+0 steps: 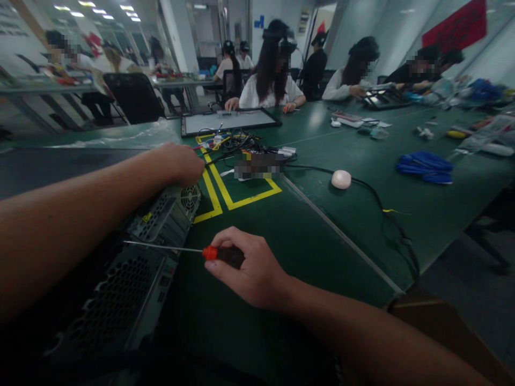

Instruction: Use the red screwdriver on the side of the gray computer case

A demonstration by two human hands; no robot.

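My right hand [251, 262] is wrapped round the handle of a screwdriver [210, 253] with an orange collar. Its long thin shaft points left, and the tip lies over the computer case [171, 217]. That case lies along the left of the table, showing perforated metal, a round fan grille and a row of ports. Over its far end is my left hand [185, 163], with curled fingers mostly hidden and dark cables close by. What those fingers hold, if anything, I cannot make out.
A bundle of cables [245, 142] sits beyond the yellow tape [249, 202]. A pale rounded object [341, 179], a black cable [374, 193] and blue folded material [425, 165] lie to the right. Across the table, a person in white sits behind a flat panel [231, 122].
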